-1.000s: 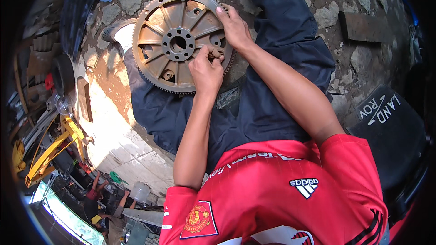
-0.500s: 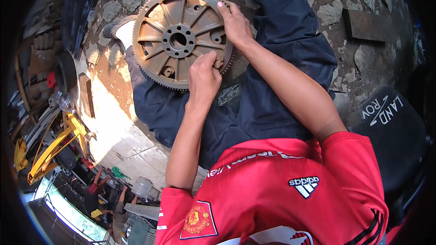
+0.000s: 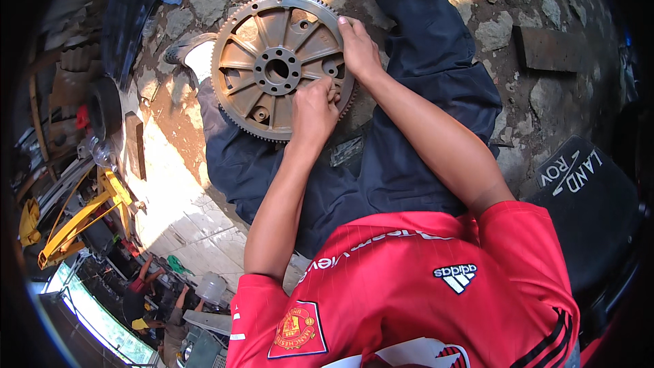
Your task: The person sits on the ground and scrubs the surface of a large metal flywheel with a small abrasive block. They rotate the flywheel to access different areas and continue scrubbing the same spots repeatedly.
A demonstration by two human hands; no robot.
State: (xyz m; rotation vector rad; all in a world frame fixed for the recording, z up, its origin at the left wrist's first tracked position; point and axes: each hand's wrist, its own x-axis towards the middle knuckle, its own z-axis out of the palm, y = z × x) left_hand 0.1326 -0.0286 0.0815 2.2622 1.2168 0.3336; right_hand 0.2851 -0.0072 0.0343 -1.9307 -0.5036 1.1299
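A big toothed flywheel (image 3: 277, 53), brown with rust, lies tilted across my lap with its spoked face up. Its hub (image 3: 295, 67) is grey metal with a ring of bolt holes. My right hand (image 3: 361, 49) grips the wheel's right rim, thumb on the face and fingers over the edge. Low on the right part of the face, my left hand (image 3: 315, 110) is closed and pressed against the metal. Something small and brownish shows at its fingertips, too little to name.
Stony ground with a dark flat block (image 3: 550, 49) lies to the right. A black padded seat (image 3: 586, 191) is near my right side. On the left stand a yellow metal frame (image 3: 92, 215), a tyre (image 3: 105, 109) and a wooden block (image 3: 135, 144). Other people (image 3: 144, 286) are far lower left.
The view has shifted a little, so the flywheel appears slightly lower and farther right. My left hand has slid a short way over its face. My right hand keeps its hold on the rim.
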